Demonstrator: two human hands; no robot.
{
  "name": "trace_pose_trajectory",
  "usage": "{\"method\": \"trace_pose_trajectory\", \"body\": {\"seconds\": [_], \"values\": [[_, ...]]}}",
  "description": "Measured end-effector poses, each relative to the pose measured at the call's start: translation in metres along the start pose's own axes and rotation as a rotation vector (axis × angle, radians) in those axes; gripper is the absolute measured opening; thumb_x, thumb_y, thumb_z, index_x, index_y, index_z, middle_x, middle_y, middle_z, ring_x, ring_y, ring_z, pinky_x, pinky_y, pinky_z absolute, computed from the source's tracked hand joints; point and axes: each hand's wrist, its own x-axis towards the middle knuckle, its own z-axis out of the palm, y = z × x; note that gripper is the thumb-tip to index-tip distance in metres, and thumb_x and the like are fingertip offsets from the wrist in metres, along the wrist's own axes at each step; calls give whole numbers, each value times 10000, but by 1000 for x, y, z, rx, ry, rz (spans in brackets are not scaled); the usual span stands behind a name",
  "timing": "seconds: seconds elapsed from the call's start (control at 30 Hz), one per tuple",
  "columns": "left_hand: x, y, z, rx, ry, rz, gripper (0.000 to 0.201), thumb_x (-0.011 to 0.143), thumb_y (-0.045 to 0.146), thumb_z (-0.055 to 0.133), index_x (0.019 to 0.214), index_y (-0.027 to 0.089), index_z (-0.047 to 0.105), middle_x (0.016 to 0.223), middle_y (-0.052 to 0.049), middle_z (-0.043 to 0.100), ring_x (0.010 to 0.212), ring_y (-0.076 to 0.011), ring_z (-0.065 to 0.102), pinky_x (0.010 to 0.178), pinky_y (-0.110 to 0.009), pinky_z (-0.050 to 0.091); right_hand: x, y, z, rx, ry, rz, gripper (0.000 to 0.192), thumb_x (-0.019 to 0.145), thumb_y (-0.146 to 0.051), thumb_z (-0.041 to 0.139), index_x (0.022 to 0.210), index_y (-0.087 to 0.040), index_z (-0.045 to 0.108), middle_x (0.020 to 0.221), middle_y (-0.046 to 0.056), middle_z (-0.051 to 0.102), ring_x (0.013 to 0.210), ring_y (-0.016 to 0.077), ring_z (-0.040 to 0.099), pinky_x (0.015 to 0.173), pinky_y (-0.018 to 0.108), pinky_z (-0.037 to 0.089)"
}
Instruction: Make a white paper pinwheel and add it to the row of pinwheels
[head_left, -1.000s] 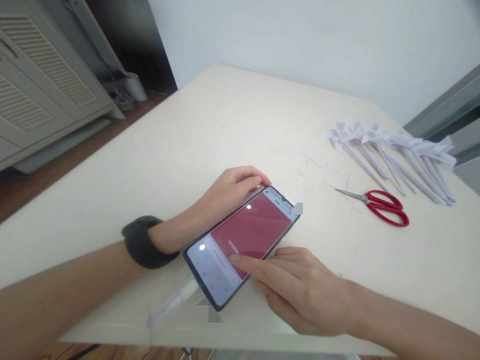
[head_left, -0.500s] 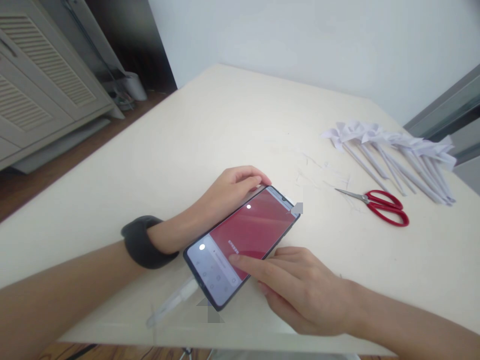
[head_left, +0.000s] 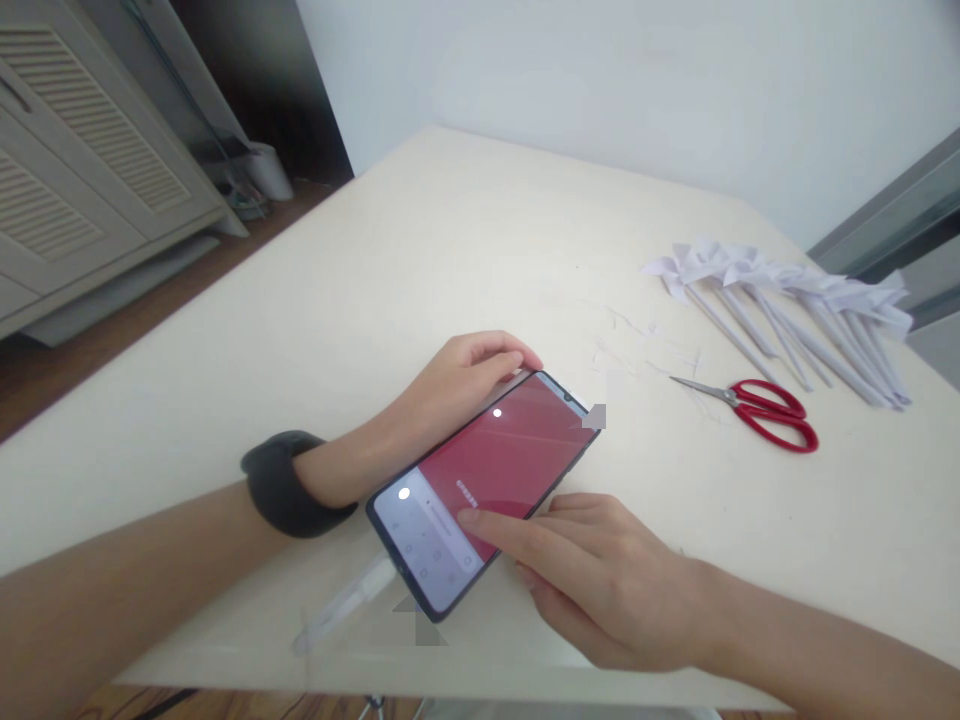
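Observation:
My left hand (head_left: 450, 385) grips a smartphone (head_left: 510, 455) by its far long edge, tilting it above the cream table (head_left: 390, 270). The screen is mostly red with a pale strip at its near end. A black band sits on my left wrist. My right hand (head_left: 600, 575) rests beside the phone's near edge, its index finger touching the lower part of the screen. A white cable (head_left: 341, 605) runs from the phone's near end toward the table's front edge.
Red-handled scissors (head_left: 765, 410) lie to the right, with small paper scraps (head_left: 637, 340) around them. Behind them lies a row of several white paper pinwheels on sticks (head_left: 795, 305). A louvred cabinet (head_left: 82, 160) stands on the floor at far left.
The pale bar at the top of the phone's screen has gone, leaving that end red. Both hands stay where they were.

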Motion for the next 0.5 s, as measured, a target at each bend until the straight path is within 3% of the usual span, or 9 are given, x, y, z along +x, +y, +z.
{"method": "trace_pose_trajectory", "body": {"seconds": [0.5], "values": [[-1,1,-1,-3,-4,-8,213,816,257,454,842,202,658,791,8,659,694,-136,576,586,-210,418,1,1,1,-8,4,-3,493,760,-31,421,1252,-65,426,754,26,656,612,157,537,558,279,455]]}}
